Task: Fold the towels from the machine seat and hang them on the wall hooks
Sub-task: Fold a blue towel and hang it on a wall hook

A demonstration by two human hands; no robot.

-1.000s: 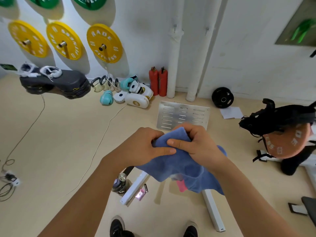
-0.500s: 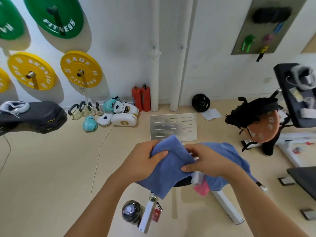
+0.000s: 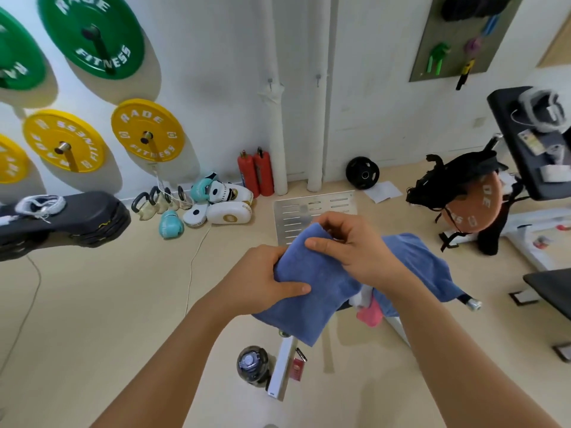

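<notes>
Folding step in hand. Blue towel (image 3: 312, 291) held up in mid-air, above a pink towel (image 3: 370, 313) lying lower down. Left hand (image 3: 265, 282) grips its left side, thumb curled over the cloth; right hand (image 3: 349, 245) pinches the top edge. Next, likely: finish the fold, then carry it to the hook board (image 3: 457, 35) on the wall.

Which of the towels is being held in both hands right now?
The blue towel: the left hand and right hand both grip it, while the pink towel hangs untouched below it.
</notes>
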